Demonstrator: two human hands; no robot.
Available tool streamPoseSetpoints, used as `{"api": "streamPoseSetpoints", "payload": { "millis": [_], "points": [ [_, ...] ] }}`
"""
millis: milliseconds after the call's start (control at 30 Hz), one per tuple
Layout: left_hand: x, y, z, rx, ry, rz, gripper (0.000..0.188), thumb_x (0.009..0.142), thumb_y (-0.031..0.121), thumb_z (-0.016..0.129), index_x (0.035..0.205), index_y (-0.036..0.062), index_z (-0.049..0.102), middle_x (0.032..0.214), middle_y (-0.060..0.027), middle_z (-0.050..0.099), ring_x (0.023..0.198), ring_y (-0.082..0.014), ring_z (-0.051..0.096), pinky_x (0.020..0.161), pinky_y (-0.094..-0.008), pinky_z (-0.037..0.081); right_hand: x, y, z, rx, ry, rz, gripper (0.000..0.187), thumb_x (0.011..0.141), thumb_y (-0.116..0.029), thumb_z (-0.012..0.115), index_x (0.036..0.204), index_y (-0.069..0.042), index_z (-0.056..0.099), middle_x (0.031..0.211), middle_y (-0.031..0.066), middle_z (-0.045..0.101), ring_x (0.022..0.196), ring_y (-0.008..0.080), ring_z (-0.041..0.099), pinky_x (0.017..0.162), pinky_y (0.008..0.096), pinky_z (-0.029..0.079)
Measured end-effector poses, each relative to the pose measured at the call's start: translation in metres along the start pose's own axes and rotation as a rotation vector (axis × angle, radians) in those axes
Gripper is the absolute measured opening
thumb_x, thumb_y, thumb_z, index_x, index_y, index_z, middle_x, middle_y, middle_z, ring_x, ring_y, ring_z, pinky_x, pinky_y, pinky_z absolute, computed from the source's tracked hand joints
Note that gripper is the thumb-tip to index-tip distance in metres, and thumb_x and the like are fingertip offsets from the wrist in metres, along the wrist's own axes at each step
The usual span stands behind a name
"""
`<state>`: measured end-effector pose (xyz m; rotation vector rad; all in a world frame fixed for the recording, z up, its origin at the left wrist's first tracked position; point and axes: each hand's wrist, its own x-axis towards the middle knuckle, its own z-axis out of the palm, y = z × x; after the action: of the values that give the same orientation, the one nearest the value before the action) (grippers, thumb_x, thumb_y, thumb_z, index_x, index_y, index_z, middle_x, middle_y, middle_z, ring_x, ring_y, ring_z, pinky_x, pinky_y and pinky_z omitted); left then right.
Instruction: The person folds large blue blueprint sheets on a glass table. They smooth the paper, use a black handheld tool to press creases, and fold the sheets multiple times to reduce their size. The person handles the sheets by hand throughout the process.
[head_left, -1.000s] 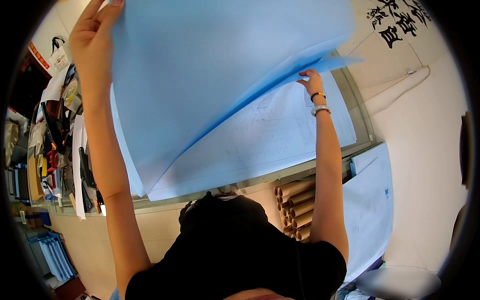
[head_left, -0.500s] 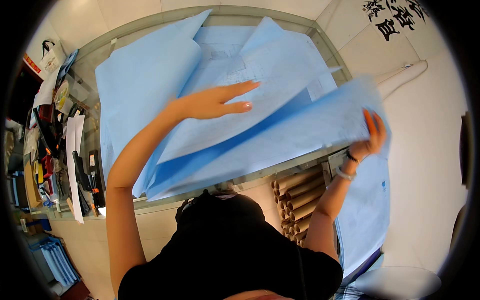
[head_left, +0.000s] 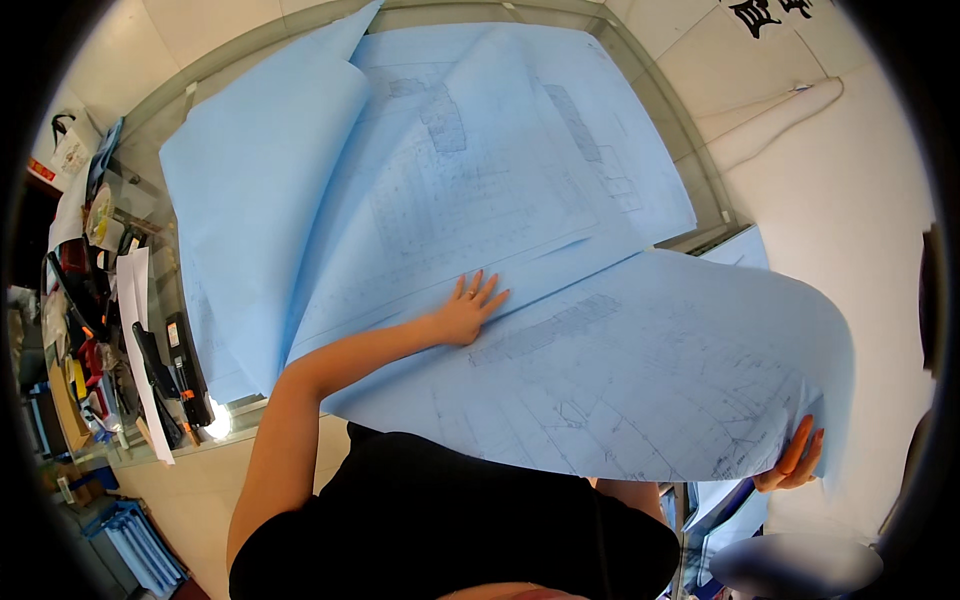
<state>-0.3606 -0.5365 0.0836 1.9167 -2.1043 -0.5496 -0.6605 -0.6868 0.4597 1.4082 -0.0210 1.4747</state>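
Note:
Large blue drawing sheets cover the glass-topped table. My left hand (head_left: 465,312) lies flat with its fingers spread on an upper blue sheet (head_left: 440,210), close to the crease where the near sheet turns. Toward me and to the right hangs a large blueprint sheet (head_left: 620,390), printed with fine line drawings and curved over the table's front edge. My right hand (head_left: 795,465) grips its right-hand corner, fingers on the sheet and the thumb hidden. At the left a folded-over blue sheet (head_left: 250,190) rises in a loose flap, its printed side out of sight.
The table's glass rim (head_left: 690,130) shows at the back right. On the left edge lie a black stapler-like tool (head_left: 155,360), a white paper strip (head_left: 135,310) and mixed stationery. Blue folders (head_left: 140,545) stand low at left. A pale rounded seat-like shape (head_left: 795,565) is at lower right.
My right hand has drawn the near sheet's corner toward me and down to the right, spreading it over the front edge. My left hand has come down nearer and now rests on the sheets.

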Motion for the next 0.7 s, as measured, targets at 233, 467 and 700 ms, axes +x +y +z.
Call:
{"api": "streamPoseSetpoints", "payload": {
  "millis": [233,467,700],
  "points": [
    [0.015,-0.001,0.0,0.252,0.273,-0.161,0.07,0.086,0.006,0.054,0.149,0.0119,0.024,0.154,-0.0227,0.017,0.137,-0.0505,0.024,0.105,-0.0686,0.025,-0.008,0.003,-0.002,0.029,-0.103,-0.019,0.066,0.093,-0.068,0.027,0.12,-0.013,0.052,0.081,0.0146,0.071,0.087,0.0267,0.064,0.082,0.0416,0.048],
    [0.006,-0.083,-0.038,-0.792,0.171,-0.528,0.038,0.097,0.034,0.049,0.105,0.0,0.066,0.1,-0.015,0.067,0.093,-0.0269,0.062,0.083,-0.0431,0.047,-0.02,-0.021,0.074,0.255,-0.02,0.105,0.068,0.095,-0.059,0.033,0.08,-0.003,0.068,0.084,0.0143,0.071,0.085,0.0246,0.063,0.077,0.0373,0.05],
    [-0.105,-0.207,-0.178,-1.255,0.737,-0.587,0.044,0.094,0.037,0.058,0.122,0.0026,0.06,0.119,-0.0067,0.06,0.108,-0.016,0.053,0.094,-0.033,0.042,-0.03,-0.084,0.194,0.519,-0.326,0.434,0.032,0.057,-0.02,0.075,0.087,-0.009,0.077,0.107,0.0129,0.069,0.089,0.0228,0.06,0.084,0.0362,0.04]
  ]
}}
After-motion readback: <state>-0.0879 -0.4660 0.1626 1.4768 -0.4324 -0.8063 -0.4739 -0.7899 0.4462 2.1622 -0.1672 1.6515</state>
